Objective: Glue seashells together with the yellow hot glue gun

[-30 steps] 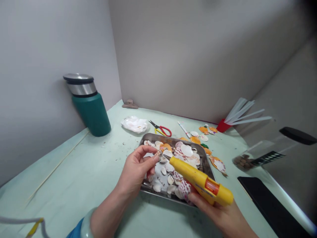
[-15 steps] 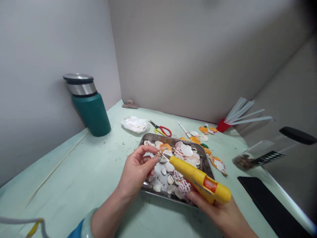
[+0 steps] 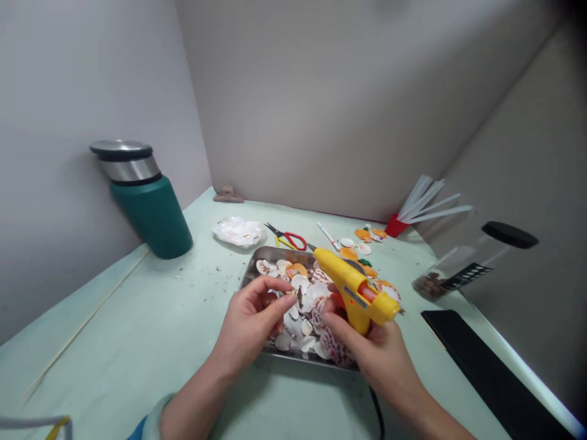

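My left hand is over the near left of a metal tray, thumb and forefinger pinching a small brown-speckled shell. My right hand grips a yellow hot glue gun, its nozzle angled up and left, apart from the small shell. White, orange and purple-striped seashells fill much of the tray. One striped shell sits right beside the right hand; whether the fingers touch it I cannot tell. A black cord runs down below the right wrist.
Behind the tray lie red-and-yellow-handled pliers, a white crumpled wrapper and a marker. A green bottle stands left. On the right are a red cup of glue sticks, a tilted jar and a black flat object.
The glue gun's nozzle has swung up and away from the small shell, which has turned in my left fingertips. The whole view has shifted slightly, with the surroundings moving left.
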Tool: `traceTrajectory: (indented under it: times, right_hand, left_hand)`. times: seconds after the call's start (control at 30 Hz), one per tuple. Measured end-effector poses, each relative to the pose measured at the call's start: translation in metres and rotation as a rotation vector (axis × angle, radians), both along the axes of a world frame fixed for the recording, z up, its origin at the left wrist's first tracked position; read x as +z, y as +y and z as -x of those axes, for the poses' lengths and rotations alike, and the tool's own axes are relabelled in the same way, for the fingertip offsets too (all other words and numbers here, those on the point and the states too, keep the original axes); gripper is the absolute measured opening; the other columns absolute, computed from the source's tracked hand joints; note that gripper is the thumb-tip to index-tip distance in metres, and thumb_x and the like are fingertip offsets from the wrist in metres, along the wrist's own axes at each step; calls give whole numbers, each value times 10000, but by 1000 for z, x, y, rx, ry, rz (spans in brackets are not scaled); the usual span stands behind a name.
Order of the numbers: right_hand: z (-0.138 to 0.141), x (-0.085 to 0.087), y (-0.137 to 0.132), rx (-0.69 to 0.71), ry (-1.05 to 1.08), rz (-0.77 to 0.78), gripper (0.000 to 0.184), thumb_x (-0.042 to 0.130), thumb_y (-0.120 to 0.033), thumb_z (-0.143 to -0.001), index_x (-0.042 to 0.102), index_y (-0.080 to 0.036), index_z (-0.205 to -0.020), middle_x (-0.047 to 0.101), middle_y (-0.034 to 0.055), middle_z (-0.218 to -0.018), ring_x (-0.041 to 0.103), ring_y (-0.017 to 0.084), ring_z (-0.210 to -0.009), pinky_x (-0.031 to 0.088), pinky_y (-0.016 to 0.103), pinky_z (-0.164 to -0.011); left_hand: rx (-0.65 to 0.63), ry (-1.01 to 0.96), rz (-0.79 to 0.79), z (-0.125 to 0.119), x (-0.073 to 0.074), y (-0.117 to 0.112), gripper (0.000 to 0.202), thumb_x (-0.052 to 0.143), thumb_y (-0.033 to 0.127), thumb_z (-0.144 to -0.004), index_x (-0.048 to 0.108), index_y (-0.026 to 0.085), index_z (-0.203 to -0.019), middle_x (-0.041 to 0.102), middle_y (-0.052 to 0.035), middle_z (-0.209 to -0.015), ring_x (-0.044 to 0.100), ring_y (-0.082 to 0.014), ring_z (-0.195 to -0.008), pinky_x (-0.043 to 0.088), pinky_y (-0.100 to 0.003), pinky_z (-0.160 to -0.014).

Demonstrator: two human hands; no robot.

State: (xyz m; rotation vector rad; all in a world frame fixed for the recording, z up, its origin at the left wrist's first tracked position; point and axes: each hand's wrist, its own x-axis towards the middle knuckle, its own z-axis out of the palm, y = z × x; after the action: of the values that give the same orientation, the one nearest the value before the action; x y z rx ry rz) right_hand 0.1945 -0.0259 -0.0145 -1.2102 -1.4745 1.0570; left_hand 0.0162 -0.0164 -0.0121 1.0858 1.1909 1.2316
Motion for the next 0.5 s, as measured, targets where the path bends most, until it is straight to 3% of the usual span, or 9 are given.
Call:
traceTrajectory:
  times: [0.3, 0.5]
  right_hand:
    - [20, -2, 1, -36, 74, -91, 137, 631, -304, -814, 557, -191, -838, 560, -22, -729, 525, 120, -616, 460, 222, -572]
    - [23, -11, 1, -33, 45, -108, 117, 604, -294, -840, 546, -197, -870, 600, -1, -783, 577, 144, -694, 486, 245, -651]
  left_hand:
    - [-60, 102, -79, -1, -8, -2, 178, 697, 320, -730, 609, 187, -808, 474, 57, -526, 430, -69, -445, 357, -173, -424]
    - [-62, 155, -95, -2, -7, -3, 161, 696, 309, -725, 619, 184, -791, 519, 30, -587, 440, -81, -475, 384, -185, -436]
